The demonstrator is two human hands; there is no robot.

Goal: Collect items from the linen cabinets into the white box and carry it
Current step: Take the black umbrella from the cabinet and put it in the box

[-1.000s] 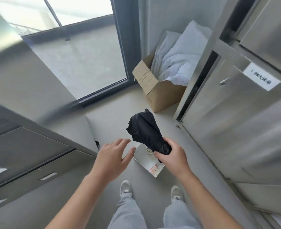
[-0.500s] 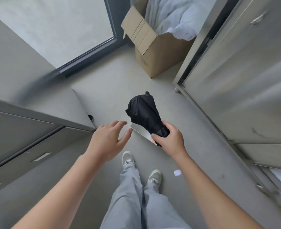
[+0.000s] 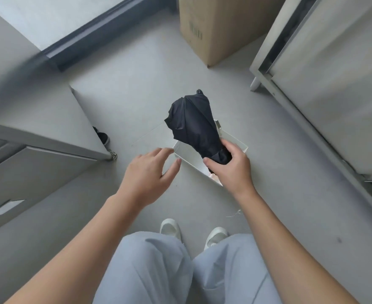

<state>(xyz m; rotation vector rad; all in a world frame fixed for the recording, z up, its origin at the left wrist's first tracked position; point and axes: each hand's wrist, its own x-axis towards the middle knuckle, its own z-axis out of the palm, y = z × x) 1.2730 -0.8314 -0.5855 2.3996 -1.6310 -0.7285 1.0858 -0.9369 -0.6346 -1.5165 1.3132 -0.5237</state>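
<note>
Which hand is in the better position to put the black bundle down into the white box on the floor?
Right. The right hand grips the black bundle above the white box, so it probably only needs to lower it. The left hand is open and empty beside the box.

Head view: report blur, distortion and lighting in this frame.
Head view: the black umbrella in the right hand and the white box are sharp; the left cabinet and right cabinet smear toward the frame edges; wide-angle bowing slants their straight edges; light is soft and even, with faint shadows and no harsh glare.
</note>
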